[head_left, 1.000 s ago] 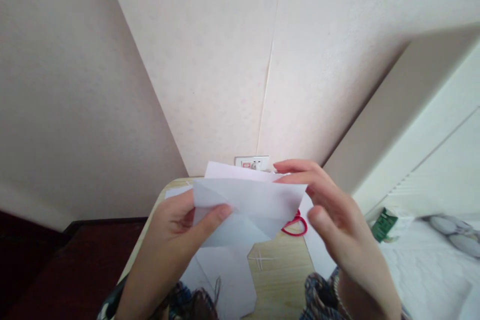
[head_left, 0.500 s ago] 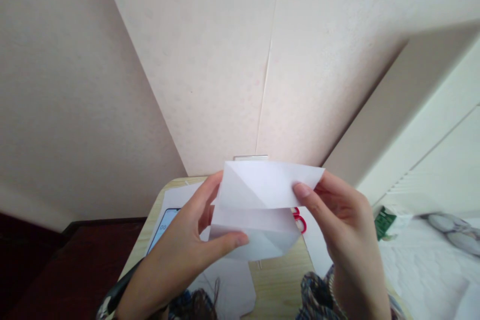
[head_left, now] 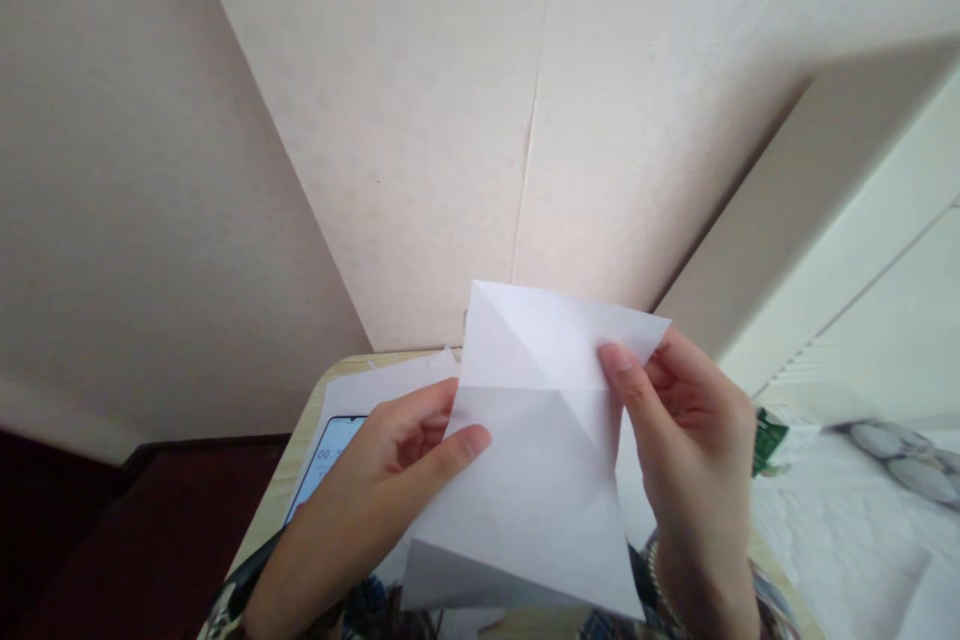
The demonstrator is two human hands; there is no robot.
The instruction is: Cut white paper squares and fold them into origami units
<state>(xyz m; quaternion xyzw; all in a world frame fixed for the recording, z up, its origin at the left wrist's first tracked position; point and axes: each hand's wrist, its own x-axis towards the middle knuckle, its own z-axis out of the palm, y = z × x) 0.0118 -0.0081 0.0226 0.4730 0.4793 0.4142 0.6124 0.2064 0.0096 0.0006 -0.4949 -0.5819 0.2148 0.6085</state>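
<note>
A white sheet of paper (head_left: 536, 465) with crossing fold creases is held up in front of me, above the table. My left hand (head_left: 401, 455) pinches its left edge, thumb on the near face and fingers behind. At the upper right, my right hand (head_left: 679, 420) grips the sheet between thumb and fingers near the corner. The lower end of the paper bends along a crease and hangs toward me. Fingertips behind the sheet are hidden.
A phone (head_left: 324, 455) with a lit screen lies on white paper (head_left: 386, 382) at the left of the wooden table (head_left: 330, 378). A wall (head_left: 420, 170) rises behind. To the right are a green packet (head_left: 769, 440) and a white quilted surface (head_left: 825, 530).
The paper has gone from folded over to spread out, its lower part now hanging down. My right hand has shifted slightly right. The red scissor handles are now covered by the paper.
</note>
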